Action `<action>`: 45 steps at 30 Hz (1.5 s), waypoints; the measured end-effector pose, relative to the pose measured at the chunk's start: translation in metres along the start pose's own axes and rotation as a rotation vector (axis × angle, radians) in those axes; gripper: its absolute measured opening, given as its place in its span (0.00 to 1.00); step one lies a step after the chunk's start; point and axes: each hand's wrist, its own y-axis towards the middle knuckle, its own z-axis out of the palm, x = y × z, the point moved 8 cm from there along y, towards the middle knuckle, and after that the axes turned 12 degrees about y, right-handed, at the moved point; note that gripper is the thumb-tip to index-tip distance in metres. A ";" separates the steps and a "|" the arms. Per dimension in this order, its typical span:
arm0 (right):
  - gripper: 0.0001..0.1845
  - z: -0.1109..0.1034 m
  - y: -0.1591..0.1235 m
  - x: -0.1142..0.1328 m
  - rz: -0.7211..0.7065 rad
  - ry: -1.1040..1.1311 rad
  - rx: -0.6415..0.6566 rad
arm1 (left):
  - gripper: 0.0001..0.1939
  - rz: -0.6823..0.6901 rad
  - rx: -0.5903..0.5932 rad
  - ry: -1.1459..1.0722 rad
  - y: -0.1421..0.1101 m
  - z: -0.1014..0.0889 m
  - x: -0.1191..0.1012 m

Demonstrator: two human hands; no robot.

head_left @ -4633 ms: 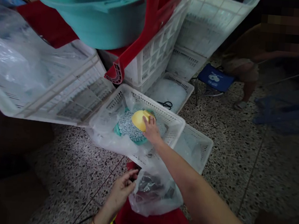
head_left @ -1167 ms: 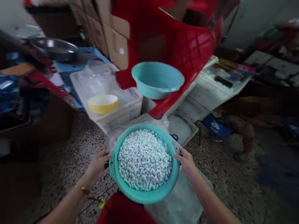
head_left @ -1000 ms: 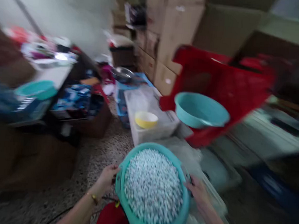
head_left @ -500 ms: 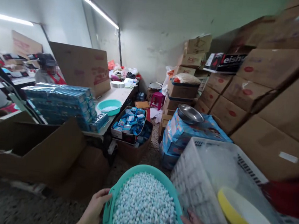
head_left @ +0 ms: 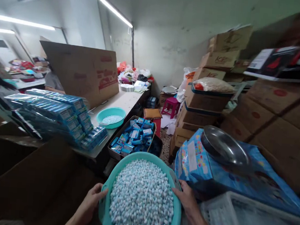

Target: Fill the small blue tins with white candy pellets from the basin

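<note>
Apparently "KE" on 2 stacked cartons [head_left: 220, 59] — blurred "ei" on a black box [head_left: 285, 64].

- left hand [head_left: 91, 202], right hand [head_left: 188, 199]: two
- held basin [head_left: 142, 156], farther basin [head_left: 112, 125] by the bench's [head_left: 130, 100] right edge: two nearby
- one steel bowl [head_left: 225, 146]
- one pink stool [head_left: 171, 102]
- three lit tubes [head_left: 21, 21] overhead
- pellets [head_left: 142, 196], blue packets [head_left: 135, 134]: too many to count
</note>
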 end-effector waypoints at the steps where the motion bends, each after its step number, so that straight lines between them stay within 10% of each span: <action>1: 0.26 0.005 0.019 0.009 -0.001 -0.006 0.042 | 0.21 -0.024 -0.001 -0.009 0.006 0.003 -0.006; 13: 0.26 0.071 0.175 0.042 0.033 0.012 0.035 | 0.20 -0.189 -0.041 -0.176 0.133 0.008 -0.050; 23: 0.27 0.123 0.312 0.085 0.141 0.544 -0.318 | 0.09 0.121 0.181 -0.138 0.348 0.013 -0.284; 27: 0.25 0.140 0.373 0.117 0.025 0.604 -0.466 | 0.14 0.148 0.214 -0.233 0.432 0.027 -0.343; 37: 0.18 0.203 0.546 0.107 -0.105 0.595 -0.471 | 0.34 0.176 0.009 -0.354 0.596 0.024 -0.383; 45: 0.18 0.290 0.646 0.112 -0.142 0.362 -0.467 | 0.25 0.126 -0.153 -0.324 0.687 -0.012 -0.399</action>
